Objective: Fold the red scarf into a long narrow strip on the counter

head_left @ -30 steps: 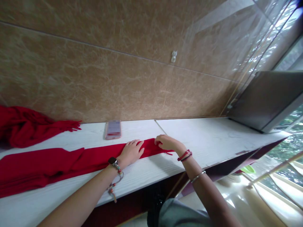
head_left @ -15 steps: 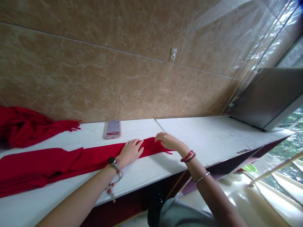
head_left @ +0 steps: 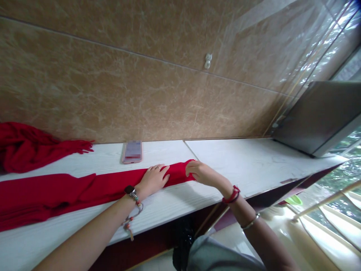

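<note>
A long red scarf (head_left: 109, 185) lies lengthwise along the white tabletop (head_left: 242, 162), folded into a narrow strip toward the right and wider at the left. My left hand (head_left: 153, 181) rests flat on it, fingers spread, with a watch and a beaded bracelet at the wrist. At the scarf's right end my right hand (head_left: 203, 174) has its fingers curled round the edge, pinching the cloth. The fringe there is mostly hidden by the fingers. Red cords and a metal bangle circle the right wrist and forearm.
Another red fringed scarf (head_left: 34, 150) is bunched at the back left against the tiled wall (head_left: 113, 98). A phone (head_left: 132, 152) lies behind my left hand. A large grey box-like object (head_left: 321, 116) stands at the right end, and a small white hook (head_left: 208, 61) is on the wall.
My right hand has curled further over the scarf's right end, and the fringe that hung out below it is tucked out of sight. My left hand stays on the cloth.
</note>
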The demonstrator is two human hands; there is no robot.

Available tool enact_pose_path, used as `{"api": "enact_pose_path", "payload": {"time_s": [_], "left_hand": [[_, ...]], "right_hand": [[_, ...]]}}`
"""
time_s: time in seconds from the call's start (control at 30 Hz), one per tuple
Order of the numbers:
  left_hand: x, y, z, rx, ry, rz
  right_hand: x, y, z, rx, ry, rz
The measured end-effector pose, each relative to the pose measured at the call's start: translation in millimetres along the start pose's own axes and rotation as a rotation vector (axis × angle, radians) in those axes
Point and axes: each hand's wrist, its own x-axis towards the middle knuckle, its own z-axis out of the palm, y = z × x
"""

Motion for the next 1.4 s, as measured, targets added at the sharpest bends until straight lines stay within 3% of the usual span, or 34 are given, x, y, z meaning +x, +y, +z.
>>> {"api": "enact_pose_path", "payload": {"time_s": [0.1,0.23,0.4,0.5,0.6,0.67,0.73,0.87,1.0,1.07,1.13,1.23,1.3,1.4], "left_hand": [[0.1,-0.1,0.1,0.007,-0.001,0.001],[0.3,0.2,0.1,0.005,-0.005,0.004],[0.1,0.9,-0.1,0.023,-0.001,0.002],[-0.1,1.5,-0.1,0.045,-0.002,0.006],[0.0,1.2,0.4,0.059,-0.007,0.006],[0.1,0.6,0.8,0.057,-0.005,0.008],[0.0,0.0,1.0,0.05,-0.001,0.013],[-0.8,0.2,0.0,0.047,-0.009,0.006],[-1.3,2.7,-2.1,0.059,-0.01,-0.001],[-1.1,3.8,-2.8,0.063,-0.006,-0.005],[-0.7,4.2,-2.8,0.061,0.001,-0.004],[-0.3,3.3,-1.7,0.054,0.007,0.003],[-0.6,2.2,-1.0,0.052,0.005,0.006],[-2.1,0.8,-0.8,0.035,0.006,0.008]], "right_hand": [[2.0,-3.2,14.9,-0.068,-0.077,0.01],[-7.8,14.6,17.5,-0.184,-0.154,0.019],[-34.3,42.6,-4.8,-0.358,-0.213,0.265],[-41.2,42.5,-22.7,-0.32,-0.074,0.356],[-27.6,22.0,-26.0,-0.166,0.089,0.229],[-12.2,7.4,-15.9,-0.083,0.055,0.104],[0.0,1.2,-1.5,-0.087,-0.064,0.06],[-3.5,20.2,11.2,-0.288,-0.249,0.24],[-28.4,47.1,-11.7,-0.461,-0.363,0.488],[-31.2,47.8,-25.0,-0.47,-0.296,0.515],[-21.3,38.8,-29.9,-0.398,-0.143,0.442],[10.2,20.0,-15.8,-0.233,0.032,0.258],[30.3,13.6,1.5,-0.196,-0.031,0.23],[40.1,20.1,20.6,-0.253,-0.177,0.359]]}}
